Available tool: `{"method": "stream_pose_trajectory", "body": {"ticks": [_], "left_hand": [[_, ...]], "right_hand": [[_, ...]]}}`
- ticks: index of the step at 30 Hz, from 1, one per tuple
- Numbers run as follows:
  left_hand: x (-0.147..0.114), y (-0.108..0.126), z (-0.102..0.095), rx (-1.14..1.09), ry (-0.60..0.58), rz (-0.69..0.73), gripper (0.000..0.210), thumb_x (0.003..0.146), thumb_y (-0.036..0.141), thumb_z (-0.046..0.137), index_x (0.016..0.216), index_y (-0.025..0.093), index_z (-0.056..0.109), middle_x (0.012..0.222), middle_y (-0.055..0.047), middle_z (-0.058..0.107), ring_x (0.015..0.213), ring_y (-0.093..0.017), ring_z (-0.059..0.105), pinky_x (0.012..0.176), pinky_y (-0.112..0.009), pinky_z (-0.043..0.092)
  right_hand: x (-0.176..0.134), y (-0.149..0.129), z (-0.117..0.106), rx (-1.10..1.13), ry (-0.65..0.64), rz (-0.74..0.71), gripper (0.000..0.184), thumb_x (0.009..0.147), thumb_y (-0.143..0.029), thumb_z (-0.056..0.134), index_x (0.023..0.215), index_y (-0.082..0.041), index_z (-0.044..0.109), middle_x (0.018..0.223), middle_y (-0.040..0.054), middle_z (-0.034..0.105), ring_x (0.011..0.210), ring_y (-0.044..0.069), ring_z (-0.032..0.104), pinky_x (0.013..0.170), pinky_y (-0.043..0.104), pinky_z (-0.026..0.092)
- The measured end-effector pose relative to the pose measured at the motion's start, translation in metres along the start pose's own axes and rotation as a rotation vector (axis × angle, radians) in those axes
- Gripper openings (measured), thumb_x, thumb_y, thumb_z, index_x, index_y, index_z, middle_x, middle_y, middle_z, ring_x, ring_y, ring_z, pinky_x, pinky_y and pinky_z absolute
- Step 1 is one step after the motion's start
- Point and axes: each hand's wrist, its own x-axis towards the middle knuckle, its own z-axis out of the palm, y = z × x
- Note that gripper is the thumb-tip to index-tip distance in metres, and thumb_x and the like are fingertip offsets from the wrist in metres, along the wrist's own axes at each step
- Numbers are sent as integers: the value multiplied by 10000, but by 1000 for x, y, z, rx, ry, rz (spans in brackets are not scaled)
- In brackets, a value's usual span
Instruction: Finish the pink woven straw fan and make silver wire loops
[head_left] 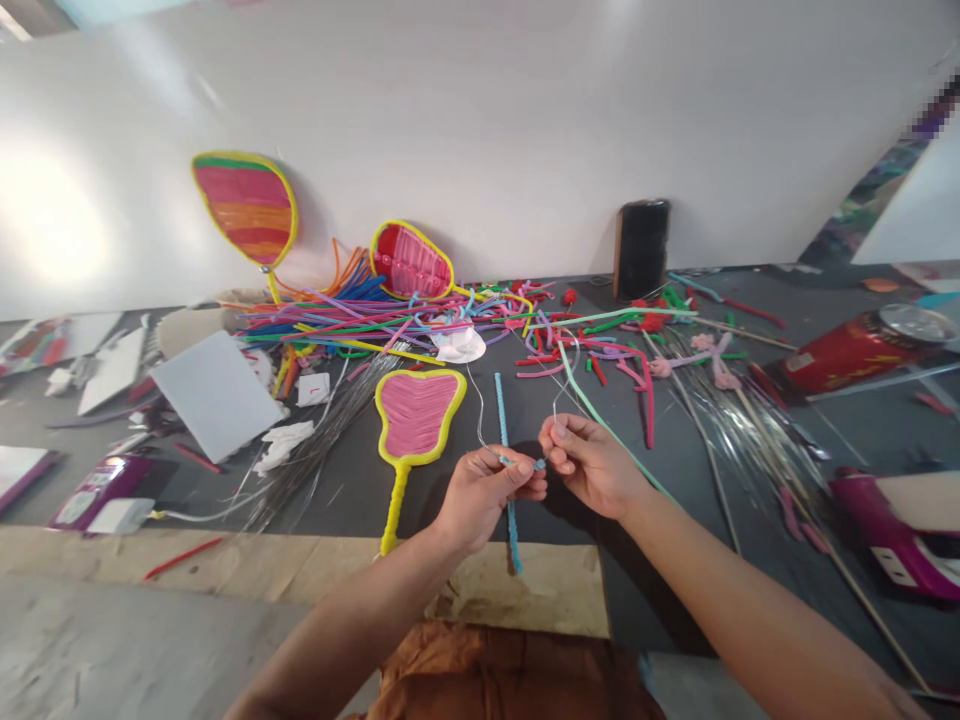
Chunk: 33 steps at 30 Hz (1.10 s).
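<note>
My left hand [484, 490] is closed on a short piece of blue pipe cleaner [540, 465], whose tip sticks out past the fingers. A thin pale wire [481, 405] rises from beside that hand. Just to the right, my right hand [589, 460] pinches another thin wire strand [556, 407]; whether both strands are one wire I cannot tell. Beneath my left hand a longer blue twisted pipe cleaner [503, 412] lies on the dark table, partly hidden. Left of it is a pink pipe-cleaner paddle [420, 415] with a yellow rim and handle.
Two similar paddles, one striped [247, 210] and one red and pink [412, 262], lean at the white wall. Loose pipe cleaners [330, 318] pile up behind my hands. A phone [642, 250], a red can [862, 350], purple glue guns [101, 490] and bundled wires [330, 445] lie around.
</note>
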Motion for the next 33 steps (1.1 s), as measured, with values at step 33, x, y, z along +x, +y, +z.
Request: {"method": "stream_pose_trajectory", "body": {"ticks": [33], "left_hand": [[-28, -19, 27, -152, 55, -56, 220, 607, 286, 804, 674, 118, 678, 681, -56, 704, 602, -125, 641, 614, -258, 543]], "right_hand": [[10, 0, -7, -125, 38, -459, 165, 760, -333, 682, 714, -214, 577, 650, -31, 538, 509, 72, 407, 491, 228, 325]]}}
